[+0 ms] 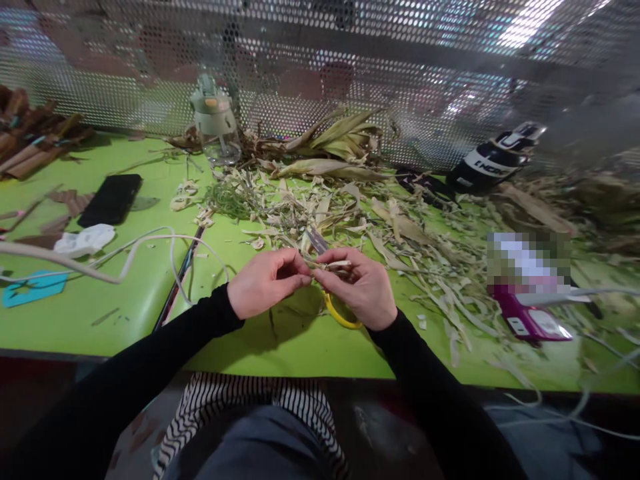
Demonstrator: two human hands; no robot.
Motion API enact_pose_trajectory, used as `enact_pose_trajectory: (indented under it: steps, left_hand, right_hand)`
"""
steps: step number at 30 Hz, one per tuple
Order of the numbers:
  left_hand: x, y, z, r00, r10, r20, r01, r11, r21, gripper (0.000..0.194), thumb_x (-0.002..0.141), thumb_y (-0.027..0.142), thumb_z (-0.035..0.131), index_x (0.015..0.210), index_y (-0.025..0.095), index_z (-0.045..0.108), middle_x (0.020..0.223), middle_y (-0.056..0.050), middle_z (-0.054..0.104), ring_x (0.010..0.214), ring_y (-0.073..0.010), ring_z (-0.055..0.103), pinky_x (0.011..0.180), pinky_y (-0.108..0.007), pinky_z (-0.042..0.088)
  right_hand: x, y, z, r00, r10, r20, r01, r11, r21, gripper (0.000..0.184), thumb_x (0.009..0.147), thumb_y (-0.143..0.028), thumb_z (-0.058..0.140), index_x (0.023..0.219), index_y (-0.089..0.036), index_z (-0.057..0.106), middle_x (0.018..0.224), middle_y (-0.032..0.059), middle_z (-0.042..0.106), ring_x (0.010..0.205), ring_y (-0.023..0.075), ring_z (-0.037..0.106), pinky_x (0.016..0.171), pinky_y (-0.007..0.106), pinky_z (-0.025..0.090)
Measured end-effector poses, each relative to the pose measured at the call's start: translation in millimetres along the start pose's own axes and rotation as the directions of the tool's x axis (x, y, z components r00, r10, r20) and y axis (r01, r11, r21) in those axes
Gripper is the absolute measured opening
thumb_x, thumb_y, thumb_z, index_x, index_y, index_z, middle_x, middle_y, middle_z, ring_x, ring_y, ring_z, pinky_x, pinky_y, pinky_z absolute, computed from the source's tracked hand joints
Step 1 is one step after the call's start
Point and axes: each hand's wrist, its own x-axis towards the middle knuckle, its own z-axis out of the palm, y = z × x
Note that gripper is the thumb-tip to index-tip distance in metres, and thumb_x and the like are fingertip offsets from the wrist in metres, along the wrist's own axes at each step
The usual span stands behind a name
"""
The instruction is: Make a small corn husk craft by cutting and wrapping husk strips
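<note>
Both my hands meet over the near middle of the green table. My left hand (pixel 267 281) pinches a thin strip of dried husk between thumb and fingers. Gripping the same strip (pixel 339 265) a little to the right, my right hand (pixel 361 285) has its thumb and fingertips closed, and a pale end pokes out. Scissors with a yellow handle (pixel 345 319) pass beneath my right hand, blades pointing away; I cannot tell whether they are held or lie on the table. Shredded husk (pixel 295 203) is heaped just beyond my fingers.
Dried husk leaves (pixel 345 140) lie against a perforated metal screen (pixel 300 80). A clear bottle (pixel 216 130), a black phone (pixel 111 200) and white cables (pixel 150 237) are on the left. To the right are a black bottle (pixel 493 163) and a magenta object (pixel 537 323).
</note>
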Motion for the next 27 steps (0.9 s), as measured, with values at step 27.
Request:
enact_pose_trajectory:
  steps: [27]
  left_hand:
    - [-5.6, -7.2, 3.4, 0.856, 0.473, -0.208, -0.301, 0.784, 0.543, 0.017, 0.085, 0.031, 0.054, 0.095, 0.017, 0.055, 0.084, -0.005, 0.068, 0.075, -0.0145, 0.065, 0.069, -0.027, 0.051]
  right_hand:
    - [6.4, 2.4, -13.7, 0.956, -0.274, 0.100, 0.292, 0.891, -0.347, 0.008, 0.083, -0.025, 0.059, 0.078, -0.019, 0.060, 0.068, -0.0001, 0.059, 0.056, 0.0102, 0.049, 0.051, 0.023, 0.040]
